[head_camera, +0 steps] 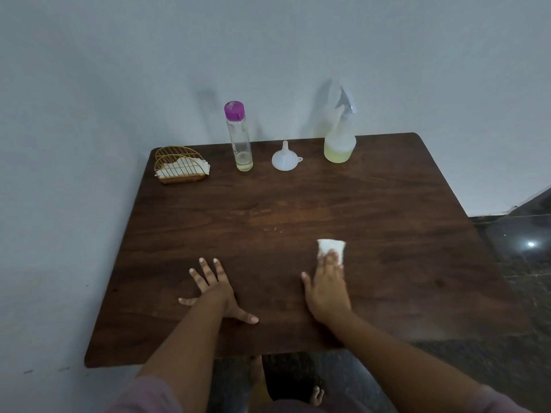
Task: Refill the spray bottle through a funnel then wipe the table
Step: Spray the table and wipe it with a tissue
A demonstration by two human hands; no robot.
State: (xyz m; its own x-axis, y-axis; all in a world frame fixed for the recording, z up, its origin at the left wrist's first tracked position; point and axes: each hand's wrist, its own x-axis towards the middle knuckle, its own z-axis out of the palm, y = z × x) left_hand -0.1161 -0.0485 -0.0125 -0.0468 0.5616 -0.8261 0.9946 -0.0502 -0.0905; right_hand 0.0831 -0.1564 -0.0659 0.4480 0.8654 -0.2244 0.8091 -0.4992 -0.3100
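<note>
OK, I've got both hands down on the counter, dark wood, pushed into a corner of pale wall. My right hand is flat on a folded white tissue, fingers straight and pressing it to the wood, right of centre, near side; the far half of the tissue sticks out past my fingertips. My left hand is spread flat on the bare wood, fingers splayed, gripping nothing, well apart from the tissue. A few small droplets sit mid-counter, just beyond the tissue and to its left.

Back row, left to right: gold wire napkin holder w/ white napkins in it, far left corner. Then a tall clear bottle w/ purple cap on, upright, only a bit of yellowish liquid at the bottom. Next a white funnel, standing wide end down, spout up. Far right, the spray bottle, upright, nozzle head on, pale yellow liquid in the lower part. All four stand apart from each other. Dark tiled floor to the right.
</note>
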